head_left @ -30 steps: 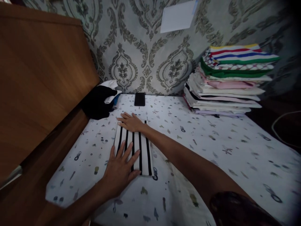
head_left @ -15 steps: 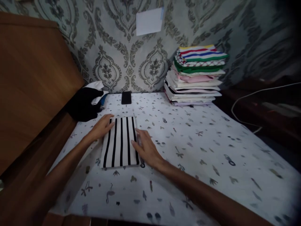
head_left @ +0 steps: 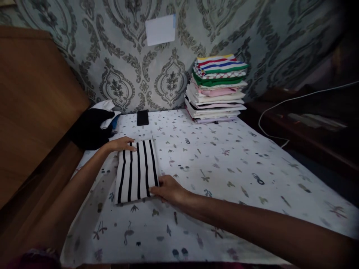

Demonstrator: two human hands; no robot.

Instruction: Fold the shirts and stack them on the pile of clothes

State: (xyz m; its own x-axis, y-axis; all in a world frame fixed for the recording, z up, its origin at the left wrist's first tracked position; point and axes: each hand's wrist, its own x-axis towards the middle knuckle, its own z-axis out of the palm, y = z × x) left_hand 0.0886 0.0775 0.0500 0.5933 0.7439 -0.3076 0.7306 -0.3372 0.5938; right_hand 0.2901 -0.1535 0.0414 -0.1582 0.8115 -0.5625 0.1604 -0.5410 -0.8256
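Observation:
A folded white cloth with black stripes (head_left: 138,173) lies on the patterned white table cover (head_left: 196,224), left of the middle. My left hand (head_left: 122,144) is at its upper left corner, with the thumb on top of the cloth and the fingers at its far edge. At the lower right corner, my right hand (head_left: 168,189) pinches the cloth, thumb above and the other fingers beside and under the edge, partly hidden.
A tall stack of folded clothes (head_left: 215,89) stands at the back right. A black phone (head_left: 143,118) lies near the wall. Black and white garments (head_left: 91,129) are heaped at the back left beside a wooden panel (head_left: 36,97). A white cable (head_left: 269,108) hangs at the right.
My right hand has slid down the cloth's right side to its lower corner and closed on it. My left hand remains at the upper left corner. The view has shifted to the right.

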